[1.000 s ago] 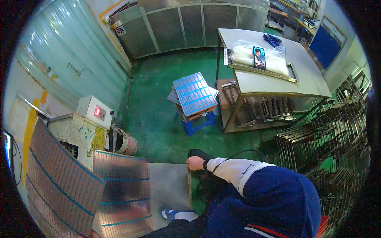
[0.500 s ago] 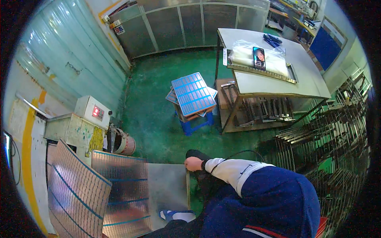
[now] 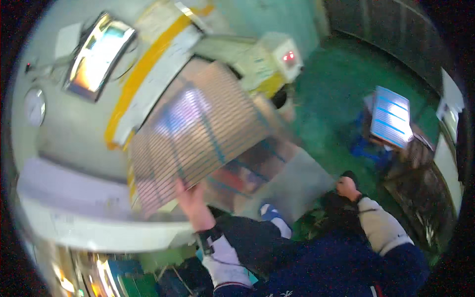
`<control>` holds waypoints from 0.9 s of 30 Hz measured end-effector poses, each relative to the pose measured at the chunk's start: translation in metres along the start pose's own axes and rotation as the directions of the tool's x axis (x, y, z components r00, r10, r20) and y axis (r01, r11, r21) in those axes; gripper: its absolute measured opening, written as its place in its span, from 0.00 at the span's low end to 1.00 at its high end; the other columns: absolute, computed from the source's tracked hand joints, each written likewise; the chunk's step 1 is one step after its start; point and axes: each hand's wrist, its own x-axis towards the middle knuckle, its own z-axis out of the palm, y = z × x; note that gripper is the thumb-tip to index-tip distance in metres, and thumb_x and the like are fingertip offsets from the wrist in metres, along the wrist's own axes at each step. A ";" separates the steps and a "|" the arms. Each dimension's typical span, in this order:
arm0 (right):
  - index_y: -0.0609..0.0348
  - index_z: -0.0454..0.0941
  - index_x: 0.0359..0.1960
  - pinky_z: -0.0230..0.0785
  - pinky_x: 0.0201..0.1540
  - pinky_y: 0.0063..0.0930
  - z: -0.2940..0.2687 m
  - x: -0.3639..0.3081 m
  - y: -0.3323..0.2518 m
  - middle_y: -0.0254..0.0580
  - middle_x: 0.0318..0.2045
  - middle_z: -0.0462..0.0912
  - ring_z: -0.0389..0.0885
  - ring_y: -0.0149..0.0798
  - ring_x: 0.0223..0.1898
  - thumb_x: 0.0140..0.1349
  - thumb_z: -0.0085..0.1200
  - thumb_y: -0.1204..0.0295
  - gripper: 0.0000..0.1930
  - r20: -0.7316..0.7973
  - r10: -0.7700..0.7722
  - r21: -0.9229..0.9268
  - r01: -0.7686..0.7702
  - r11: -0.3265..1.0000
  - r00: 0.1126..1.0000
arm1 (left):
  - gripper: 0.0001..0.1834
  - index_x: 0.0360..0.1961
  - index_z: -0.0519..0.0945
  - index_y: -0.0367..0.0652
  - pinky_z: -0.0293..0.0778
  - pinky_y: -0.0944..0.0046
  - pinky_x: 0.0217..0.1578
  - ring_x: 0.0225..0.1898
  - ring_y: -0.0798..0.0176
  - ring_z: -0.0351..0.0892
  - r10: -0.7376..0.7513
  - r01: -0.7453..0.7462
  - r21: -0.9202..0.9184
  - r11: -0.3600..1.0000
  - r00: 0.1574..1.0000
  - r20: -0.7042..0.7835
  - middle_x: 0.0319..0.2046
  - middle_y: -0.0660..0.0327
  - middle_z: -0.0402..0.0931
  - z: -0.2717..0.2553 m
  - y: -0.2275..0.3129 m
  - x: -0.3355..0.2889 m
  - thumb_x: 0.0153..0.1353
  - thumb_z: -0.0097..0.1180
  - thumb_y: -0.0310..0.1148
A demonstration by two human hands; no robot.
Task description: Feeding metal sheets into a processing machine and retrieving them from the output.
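My left hand (image 3: 192,199) is at the lower edge of a copper-coloured panel (image 3: 205,121) with rows of thin lines and blue stripes. Its fingers, a little blurred, look closed on that edge. Behind and below the panel, a second striped sheet (image 3: 250,171) shows in part. A plain grey sheet (image 3: 299,180) extends from it to the right. Closed at the grey sheet's right corner is my right hand (image 3: 348,188). My foot in a blue sandal (image 3: 271,213) and white sock rests by the grey sheet's lower edge.
A box with red lit digits (image 3: 284,57) stands beyond the panels. Right of it, blue-striped plates (image 3: 391,117) lie stacked on a blue stool (image 3: 363,148) on the green floor. A lit screen (image 3: 101,54) and a round clock (image 3: 35,106) are on the left wall.
My view has swung to the left, so the panels and stool appear further right. My left hand has come into view at the copper-coloured panel. My right hand stays on the grey sheet.
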 end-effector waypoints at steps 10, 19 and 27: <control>0.67 0.76 0.23 0.71 0.18 0.35 -0.014 -0.001 -0.025 0.46 0.19 0.79 0.78 0.41 0.14 0.57 0.48 0.74 0.09 0.111 0.049 0.268 -0.077 0.960 0.993 | 0.14 0.47 0.73 0.37 0.70 0.48 0.54 0.52 0.54 0.73 -0.338 0.208 -0.658 0.724 0.938 -0.075 0.46 0.54 0.76 0.034 0.025 -0.009 0.70 0.43 0.36; 0.68 0.78 0.30 0.70 0.15 0.31 0.031 0.030 0.039 0.44 0.19 0.79 0.78 0.37 0.14 0.59 0.49 0.72 0.09 0.156 -0.006 0.068 -0.005 0.998 0.988 | 0.16 0.49 0.71 0.34 0.71 0.48 0.53 0.49 0.53 0.75 -0.297 0.210 -0.578 0.789 0.953 -0.059 0.47 0.52 0.76 0.009 -0.007 0.005 0.70 0.42 0.36; 0.64 0.79 0.23 0.70 0.18 0.35 0.005 0.007 -0.002 0.44 0.16 0.78 0.79 0.40 0.16 0.52 0.51 0.74 0.07 0.106 0.133 0.261 -0.157 0.953 0.985 | 0.16 0.51 0.72 0.34 0.67 0.44 0.57 0.54 0.50 0.72 -0.269 0.184 -0.543 0.820 0.960 -0.081 0.50 0.50 0.74 0.025 -0.012 0.005 0.71 0.38 0.34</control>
